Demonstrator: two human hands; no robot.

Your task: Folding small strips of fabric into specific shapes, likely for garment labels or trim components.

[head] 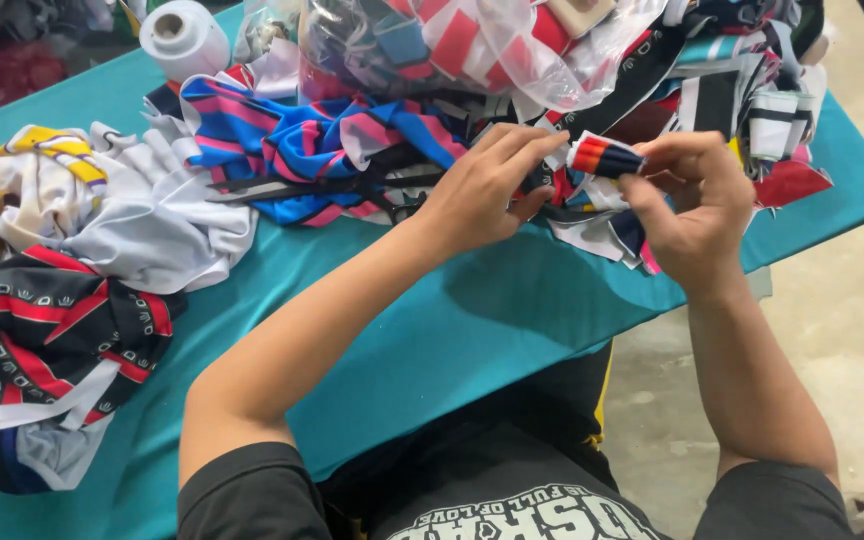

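Now both hands, left hand (pixel 482 190) and right hand (pixel 687 200), are pinching a small striped fabric piece (pixel 604 156) above the teal table (pixel 472 330); heaped fabric scraps (pixel 282 140) are lying unsorted behind it.

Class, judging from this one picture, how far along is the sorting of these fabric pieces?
Looks done: folded garments lie stacked at the table's left end. In hand: the left hand and right hand pinch a small striped fabric strip between them. Left: a loose heap of scraps and a clear bag behind them; black scissors lie idle.
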